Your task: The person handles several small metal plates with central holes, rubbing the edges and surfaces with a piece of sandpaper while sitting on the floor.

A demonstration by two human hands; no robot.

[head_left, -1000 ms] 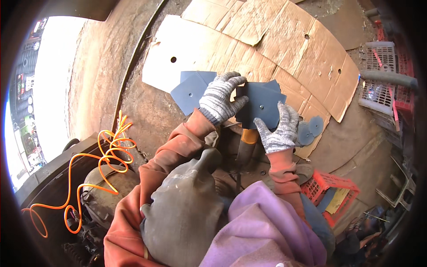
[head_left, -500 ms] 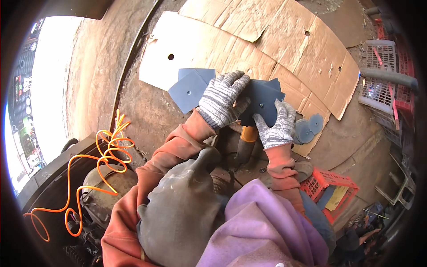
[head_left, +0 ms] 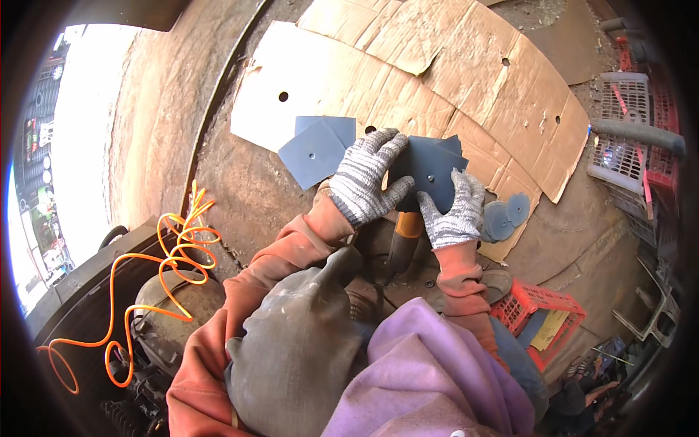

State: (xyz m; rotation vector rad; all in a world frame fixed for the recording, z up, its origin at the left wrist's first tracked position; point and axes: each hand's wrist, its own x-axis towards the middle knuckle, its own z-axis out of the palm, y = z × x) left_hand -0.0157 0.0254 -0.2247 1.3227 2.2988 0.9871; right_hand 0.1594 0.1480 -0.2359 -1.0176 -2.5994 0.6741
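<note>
Both my hands wear grey knit gloves. My left hand [head_left: 368, 178] and my right hand [head_left: 455, 207] grip a stack of dark blue square sheets [head_left: 429, 171], each with a small centre hole, held over the cardboard. To the left lie two more blue square sheets [head_left: 317, 149] on the cardboard. A tool with an orange-and-black handle [head_left: 404, 237] stands just below my hands.
Flattened cardboard [head_left: 437, 65] with punched holes covers the dirt floor. Round blue discs [head_left: 506, 215] lie by its right edge. A red crate [head_left: 542, 313] sits lower right, pale crates [head_left: 626, 131] at the far right. A coiled orange hose [head_left: 171, 251] lies at the left.
My hands with the blue stack have stayed almost in place; the view has shifted slightly and my left fingers have curled further over the stack's left edge.
</note>
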